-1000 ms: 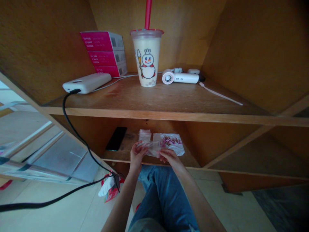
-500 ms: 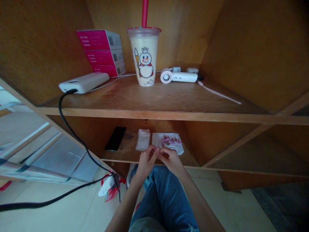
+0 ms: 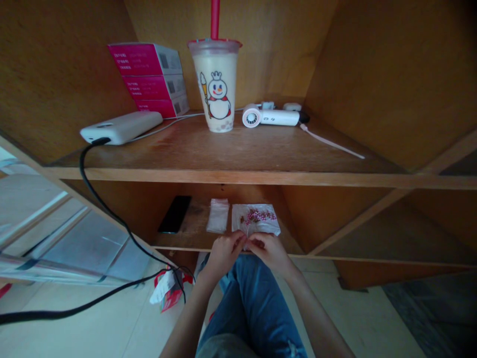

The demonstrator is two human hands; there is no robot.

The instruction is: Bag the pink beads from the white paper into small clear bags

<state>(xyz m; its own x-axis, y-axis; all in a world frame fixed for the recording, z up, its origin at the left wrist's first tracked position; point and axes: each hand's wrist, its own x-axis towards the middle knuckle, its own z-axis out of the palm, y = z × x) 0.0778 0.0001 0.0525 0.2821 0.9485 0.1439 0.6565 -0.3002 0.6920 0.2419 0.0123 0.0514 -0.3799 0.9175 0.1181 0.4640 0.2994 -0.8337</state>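
Observation:
My left hand and my right hand meet fingertip to fingertip at the front edge of the lower shelf. Together they pinch a small clear bag, mostly hidden by the fingers. Just behind the fingers lies a clear plastic bag with pink beads on the shelf. To its left sits a small stack of empty clear bags, and further left a black phone. My legs in blue jeans are below the hands.
The upper shelf holds a drink cup with a snowman print and red straw, stacked pink boxes, a white power bank with a black cable, and a white handheld fan. A red-and-white wrapper lies on the floor.
My hands held the small clear bag spread apart above the shelf; they have drawn together and come down to the shelf's front edge. The view has shifted slightly.

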